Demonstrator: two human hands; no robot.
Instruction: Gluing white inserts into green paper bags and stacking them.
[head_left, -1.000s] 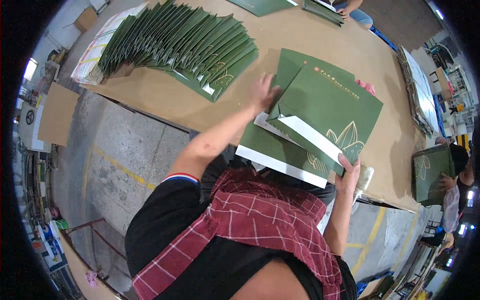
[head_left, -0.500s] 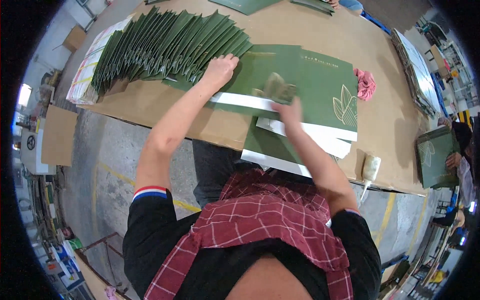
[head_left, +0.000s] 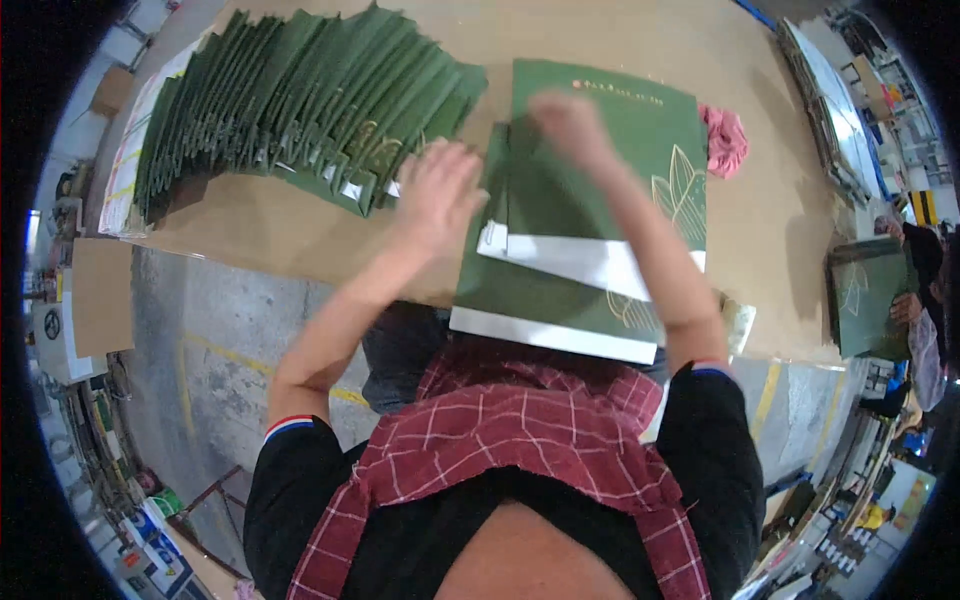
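My left hand (head_left: 437, 195), fingers loosely spread and empty, hovers beside the near right end of a row of folded green paper bags (head_left: 300, 95). The bags lean against each other in a long fanned row. In front of me lie overlapping flat green bag sheets (head_left: 600, 160) with gold leaf drawings and white strips (head_left: 560, 335) along their near edges. My right hand (head_left: 572, 125) is over the far left part of the upper sheet; motion smears its fingers, so I cannot tell whether it grips anything.
A pink cloth (head_left: 724, 142) lies right of the sheets. Beside my right forearm is a pale bottle (head_left: 740, 322), partly hidden. A stack of flat boards (head_left: 825, 120) stands on the table's right side. At the far right, another person's hand (head_left: 906, 308) holds a green bag (head_left: 862, 300).
The green piece between my hands has left the sheets, and the row's right end looks fuller. My left hand came nearer to me; my right hand moved away to the sheet's far side.
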